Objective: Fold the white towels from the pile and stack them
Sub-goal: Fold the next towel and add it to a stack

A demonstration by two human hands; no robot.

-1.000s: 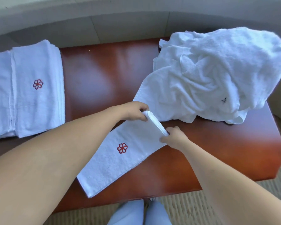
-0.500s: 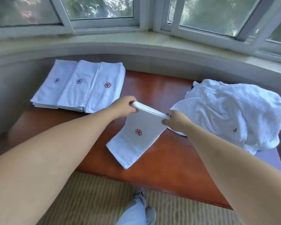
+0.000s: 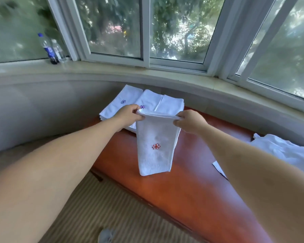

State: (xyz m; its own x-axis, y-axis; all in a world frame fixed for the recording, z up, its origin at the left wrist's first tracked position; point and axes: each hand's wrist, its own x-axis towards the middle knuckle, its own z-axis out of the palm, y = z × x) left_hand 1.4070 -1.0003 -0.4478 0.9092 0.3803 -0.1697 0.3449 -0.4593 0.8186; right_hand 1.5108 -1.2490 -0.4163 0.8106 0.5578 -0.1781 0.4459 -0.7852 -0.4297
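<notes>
A folded white towel with a red flower emblem hangs in the air above the wooden table. My left hand pinches its top left corner and my right hand pinches its top right corner. Behind it, at the table's far left end, lie stacks of folded towels with purple flower emblems, partly hidden by the held towel. The loose towel pile shows at the right edge, partly behind my right arm.
A curved window sill runs behind the table, with two plastic bottles at its left. Striped carpet lies below the table's front edge. A shoe shows at the bottom.
Both hands have lifted the folded towel off the table and carried it left toward the stacks. The camera has tilted up, so the windows show and the pile has slid to the right edge.
</notes>
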